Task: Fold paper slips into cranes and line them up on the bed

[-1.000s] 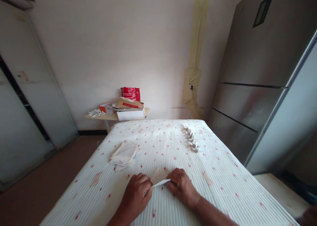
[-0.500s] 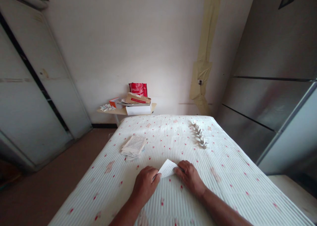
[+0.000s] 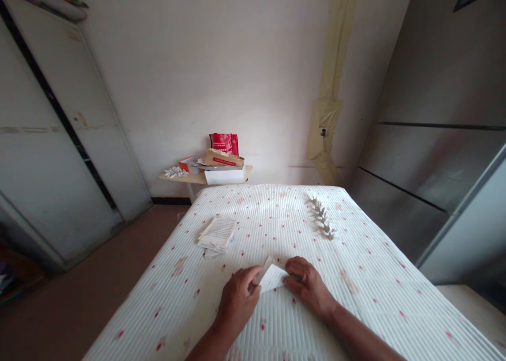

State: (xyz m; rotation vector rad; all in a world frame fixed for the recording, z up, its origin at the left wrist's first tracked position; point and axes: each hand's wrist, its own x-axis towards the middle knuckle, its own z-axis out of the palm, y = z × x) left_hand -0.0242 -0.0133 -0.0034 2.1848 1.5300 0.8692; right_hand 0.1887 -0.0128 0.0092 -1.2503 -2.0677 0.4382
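Observation:
A small folded sheet of paper [image 3: 272, 277], pale with faint print, lies between my two hands just above the quilted bed cover. My left hand [image 3: 242, 292] pinches its left corner between thumb and fingers. On the opposite side, my right hand [image 3: 308, 282] grips the right corner, fingers curled over it. One layer of the paper stands a little apart behind the front flap. A stack of printed paper sheets [image 3: 219, 233] sits ahead of my left hand. Several folded paper figures [image 3: 322, 218] stand in a row farther off on the right.
The bed with its white, red-dotted cover [image 3: 261, 205] fills the middle. Behind it, a small table [image 3: 193, 178] bears a white box [image 3: 225, 176], a red bag [image 3: 224, 143] and a pile of white pieces [image 3: 176, 172]. Cabinets flank both sides.
The paper's flap has shifted, and a second layer now shows behind it. My left fingers have lifted and moved along its left edge. The view has turned slightly left.

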